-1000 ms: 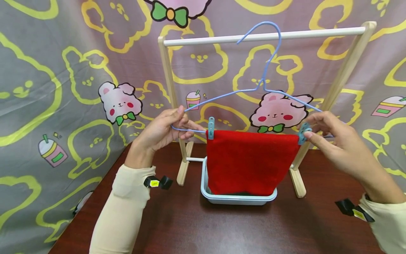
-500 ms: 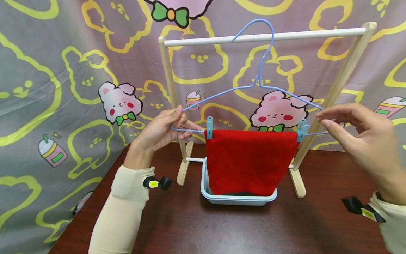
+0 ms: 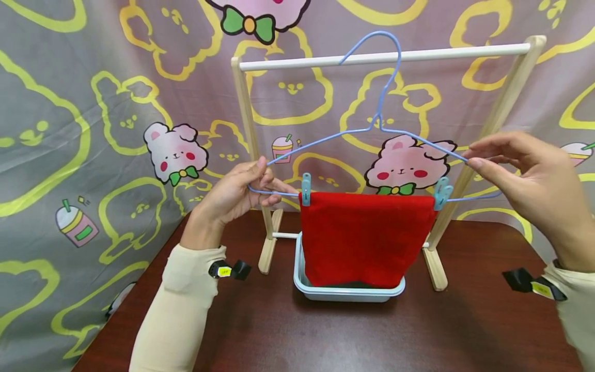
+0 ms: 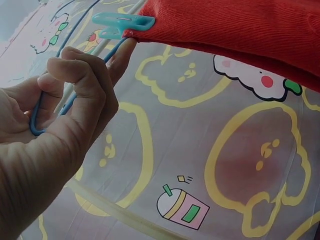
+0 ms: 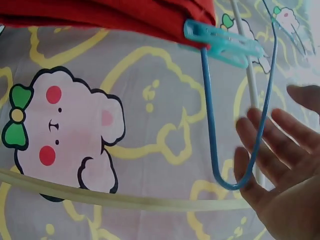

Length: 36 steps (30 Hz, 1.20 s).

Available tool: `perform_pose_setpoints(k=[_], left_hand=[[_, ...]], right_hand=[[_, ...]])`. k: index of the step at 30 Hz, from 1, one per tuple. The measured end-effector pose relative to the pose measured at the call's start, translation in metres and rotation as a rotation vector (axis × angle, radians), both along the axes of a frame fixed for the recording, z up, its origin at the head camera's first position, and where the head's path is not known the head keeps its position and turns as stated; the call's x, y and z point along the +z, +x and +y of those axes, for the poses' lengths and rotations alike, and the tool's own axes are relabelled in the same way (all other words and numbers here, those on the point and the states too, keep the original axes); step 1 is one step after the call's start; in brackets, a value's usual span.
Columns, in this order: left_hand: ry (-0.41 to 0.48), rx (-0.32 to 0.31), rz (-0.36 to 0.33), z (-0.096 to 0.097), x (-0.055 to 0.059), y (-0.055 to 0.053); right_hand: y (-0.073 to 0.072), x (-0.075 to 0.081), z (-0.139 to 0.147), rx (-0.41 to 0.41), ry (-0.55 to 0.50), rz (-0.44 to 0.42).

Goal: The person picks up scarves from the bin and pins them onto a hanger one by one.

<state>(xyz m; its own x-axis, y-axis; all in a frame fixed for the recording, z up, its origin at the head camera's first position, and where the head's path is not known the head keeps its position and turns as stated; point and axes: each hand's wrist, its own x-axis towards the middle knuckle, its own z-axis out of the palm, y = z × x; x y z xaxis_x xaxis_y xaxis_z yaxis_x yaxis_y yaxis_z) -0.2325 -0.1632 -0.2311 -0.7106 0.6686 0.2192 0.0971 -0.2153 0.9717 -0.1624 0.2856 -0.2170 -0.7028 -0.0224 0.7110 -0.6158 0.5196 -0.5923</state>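
Note:
A blue wire hanger [image 3: 358, 131] is held up in the head view, its hook overlapping the rack's top rail. Folded over its lower wire hangs a red cloth [image 3: 367, 240]. One light-blue clothespin [image 3: 306, 189] clips the cloth's left end, and another clothespin [image 3: 442, 194] its right end. My left hand [image 3: 239, 191] pinches the hanger's left corner, a finger reaching along the lower wire towards the pin. At the right shoulder of the hanger is my right hand [image 3: 534, 181]; in the right wrist view its fingers [image 5: 270, 145] lie behind the wire, thumb apart.
A wooden drying rack with a white rail [image 3: 465, 52] stands behind the cloth. Below the cloth, a pale blue basin [image 3: 348, 292] sits on the dark brown table [image 3: 325, 341]. A patterned curtain [image 3: 125, 206] covers the back and left side.
My right hand has let go of the right clothespin and moved right to the hanger's shoulder. The hanger's hook has shifted slightly left. My left hand keeps its grip.

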Motion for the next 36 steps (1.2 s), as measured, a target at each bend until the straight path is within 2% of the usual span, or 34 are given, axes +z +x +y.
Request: perform_pose_setpoints(k=[5,12,17,23,30,34,36], left_hand=[[-0.003,0.002,0.006,0.000,0.001,0.001],[0.004,-0.005,0.020,-0.001,-0.001,-0.002],[0.025,-0.029,0.025,-0.002,-0.003,-0.004],[0.028,-0.042,0.024,-0.003,-0.004,-0.006],[0.010,-0.052,0.025,-0.006,-0.008,-0.008],[-0.026,-0.032,0.029,-0.007,-0.009,-0.008],[-0.036,-0.016,0.033,-0.007,-0.010,-0.008]], right_hand=[[-0.008,0.001,0.008,0.053,0.078,-0.167],[-0.025,0.001,0.013,0.223,0.179,-0.238],[-0.029,0.000,0.016,0.291,0.213,-0.309],[-0.033,-0.003,0.020,0.325,0.246,-0.341],[-0.036,-0.006,0.026,0.452,0.277,-0.387],[-0.034,-0.006,0.021,0.456,0.276,-0.352],[-0.033,-0.005,0.018,0.466,0.243,-0.327]])
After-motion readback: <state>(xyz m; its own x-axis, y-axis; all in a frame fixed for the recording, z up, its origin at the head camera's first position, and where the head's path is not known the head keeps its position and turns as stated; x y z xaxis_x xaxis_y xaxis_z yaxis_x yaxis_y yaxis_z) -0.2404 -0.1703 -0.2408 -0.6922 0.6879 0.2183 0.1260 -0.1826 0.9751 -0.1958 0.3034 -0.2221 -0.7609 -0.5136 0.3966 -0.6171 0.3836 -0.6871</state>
